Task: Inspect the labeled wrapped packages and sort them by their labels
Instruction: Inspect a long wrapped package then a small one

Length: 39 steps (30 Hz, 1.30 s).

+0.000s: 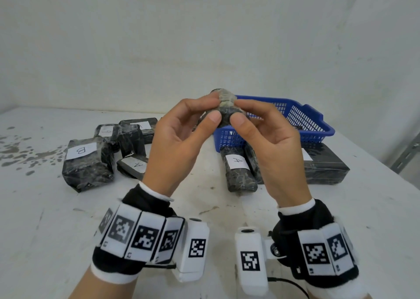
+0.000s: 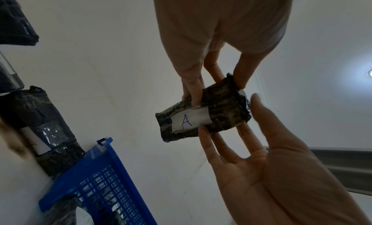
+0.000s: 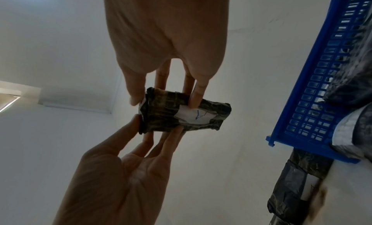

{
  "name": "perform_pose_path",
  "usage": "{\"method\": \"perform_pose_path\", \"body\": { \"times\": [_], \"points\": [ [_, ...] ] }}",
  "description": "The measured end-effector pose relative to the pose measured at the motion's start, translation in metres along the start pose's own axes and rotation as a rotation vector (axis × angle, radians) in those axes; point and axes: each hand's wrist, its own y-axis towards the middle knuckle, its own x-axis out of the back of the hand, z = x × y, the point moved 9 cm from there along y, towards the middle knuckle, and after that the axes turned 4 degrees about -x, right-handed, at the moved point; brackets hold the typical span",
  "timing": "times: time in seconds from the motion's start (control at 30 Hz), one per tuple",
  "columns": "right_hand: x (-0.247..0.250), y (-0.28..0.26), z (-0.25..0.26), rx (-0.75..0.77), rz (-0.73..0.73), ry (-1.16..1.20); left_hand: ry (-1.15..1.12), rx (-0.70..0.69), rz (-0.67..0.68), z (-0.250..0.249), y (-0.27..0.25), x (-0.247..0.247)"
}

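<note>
Head view shows both hands lifted up over the desk [image 1: 56,219], with a small dark wrapped package [image 1: 225,110] held between them. The left hand [image 1: 179,144] pinches one side with thumb and fingers. The right hand [image 1: 270,144] pinches the other side the same way. The package is up in the air, in front of the blue basket [image 1: 316,126], and it does not touch the desk.

From this view the small package shows only its dark end, so its label cannot be read.

Left wrist view shows the far side of the package [image 2: 203,115]. A white label [image 2: 191,120] is stuck on it, with a blue letter A. The fingertips of both hands press on the top and bottom edges of the package, next to the label. Right wrist view shows the same label [image 3: 195,116] too, but the blue mark is harder to read there.

Only the head view shows the rest of the desk. On the left lies a bunch of dark packages, one with a B label [image 1: 80,151] and one with an A label [image 1: 136,164]. Near the basket lies another package with an A label [image 1: 237,161], and a big dark package [image 1: 325,164] sits to the right of it. Grey stains [image 1: 20,153] mark the far left of the desk.
</note>
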Motion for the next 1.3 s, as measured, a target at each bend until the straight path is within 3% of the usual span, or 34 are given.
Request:
{"method": "perform_pose_path", "body": {
  "times": [0.27,0.47,0.7,1.3],
  "points": [
    [-0.007,-0.001,-0.017,-0.147,0.057,0.048,-0.038,0.145,-0.085,0.009,0.002,0.013],
    [-0.004,-0.002,-0.012,-0.134,0.002,0.077,-0.015,0.204,-0.09,0.012,0.001,0.012],
    [-0.004,0.0,-0.025,-0.242,0.007,0.155,0.109,0.181,-0.032,0.007,0.001,0.007],
    [-0.004,-0.003,-0.023,-0.263,0.036,0.022,0.197,0.138,0.017,0.013,0.002,0.006]
  ]
}}
